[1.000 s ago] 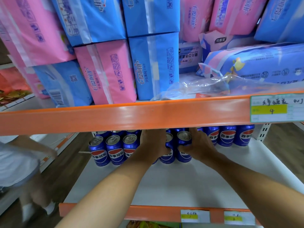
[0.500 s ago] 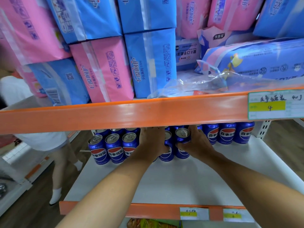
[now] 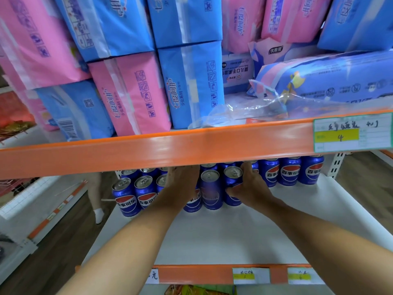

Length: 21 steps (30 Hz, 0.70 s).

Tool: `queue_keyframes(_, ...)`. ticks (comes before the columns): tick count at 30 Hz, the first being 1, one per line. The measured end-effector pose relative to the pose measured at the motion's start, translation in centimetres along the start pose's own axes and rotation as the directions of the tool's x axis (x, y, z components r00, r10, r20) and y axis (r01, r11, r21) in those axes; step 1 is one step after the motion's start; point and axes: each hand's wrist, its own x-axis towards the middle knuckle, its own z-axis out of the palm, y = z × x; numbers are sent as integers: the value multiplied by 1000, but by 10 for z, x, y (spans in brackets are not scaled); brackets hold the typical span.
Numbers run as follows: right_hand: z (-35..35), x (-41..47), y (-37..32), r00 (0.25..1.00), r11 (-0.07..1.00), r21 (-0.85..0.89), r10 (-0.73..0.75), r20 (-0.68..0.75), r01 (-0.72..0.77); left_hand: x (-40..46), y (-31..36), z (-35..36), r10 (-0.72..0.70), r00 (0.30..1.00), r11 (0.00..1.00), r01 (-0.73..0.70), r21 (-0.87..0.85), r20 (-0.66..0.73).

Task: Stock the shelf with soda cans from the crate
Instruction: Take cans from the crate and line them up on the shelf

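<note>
Both hands reach deep onto the white metal shelf [image 3: 244, 237], under the orange steel beam [image 3: 148, 154] of the tier above. The right hand [image 3: 248, 188] has its fingers and thumb curled round a blue aluminium soda can [image 3: 232, 184] in the front row; the left hand [image 3: 180, 184] is wrapped round another blue can [image 3: 192, 202] whose lower part alone shows below the palm. Between them stands a third front-row can [image 3: 210, 190], touching its neighbours. The likely trouble is a knock-on: the cans stand packed side to side, so a sideways nudge while seating these two could tip one and topple the row, or a knuckle could catch the low beam on the way out. The cans carry the red, white and blue Pepsi globe with the Chinese "百事可乐". Above, pink and blue plastic-wrapped packs [image 3: 131, 96] bear Chinese print, too blurred to read with confidence. A shelf price tag [image 3: 352, 133] shows handwriting and a "4" on yellow. The crate is out of view.
</note>
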Motion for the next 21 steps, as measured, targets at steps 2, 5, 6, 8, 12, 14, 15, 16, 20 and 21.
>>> queue_keyframes(2, 1, -1, -2, 1000, 1000, -12, -7, -17, 7, 0, 4, 2, 4, 1000, 1000, -4, 13, -8)
queue_keyframes(5, 1, -4, -3, 999, 1000, -14, -1, -43, 0, 1, 6, 5, -6, 1000, 1000, 6, 7, -9)
queue_keyframes(6, 1, -5, -3, 999, 1000, -19, 5, -42, -6, 1, 5, 5, -11, 1000, 1000, 11, 2, -3)
queue_keyframes(8, 1, -8, -4, 999, 1000, -16, 22, -29, -22, -1, 3, 4, -2, 999, 1000, 2, 3, 35)
queue_keyframes(12, 1, -20, 1, 999, 999, -40, 19, -50, -21, -7, 2, -6, 51, 998, 997, -48, -52, 44)
queue_keyframes(14, 3, -24, 9, 998, 998, -61, 21, -57, -24, -7, 4, -11, 89, 996, 993, -90, -78, -19)
queue_keyframes(15, 2, -28, 11, 998, 995, -97, 26, -58, -32, -7, 7, -13, 109, 993, 990, -113, -87, -51)
queue_keyframes(16, -1, -33, 11, 997, 989, -143, 37, -64, -46, -7, 10, -16, 121, 990, 987, -128, -98, -75)
queue_keyframes(20, -16, -68, 7, 986, 956, -267, 80, -144, -117, -12, 27, -26, 220, 964, 961, -241, -138, -151)
queue_keyframes(21, -19, -77, 8, 983, 943, -302, 99, -157, -143, -14, 33, -28, 250, 952, 948, -278, -157, -176)
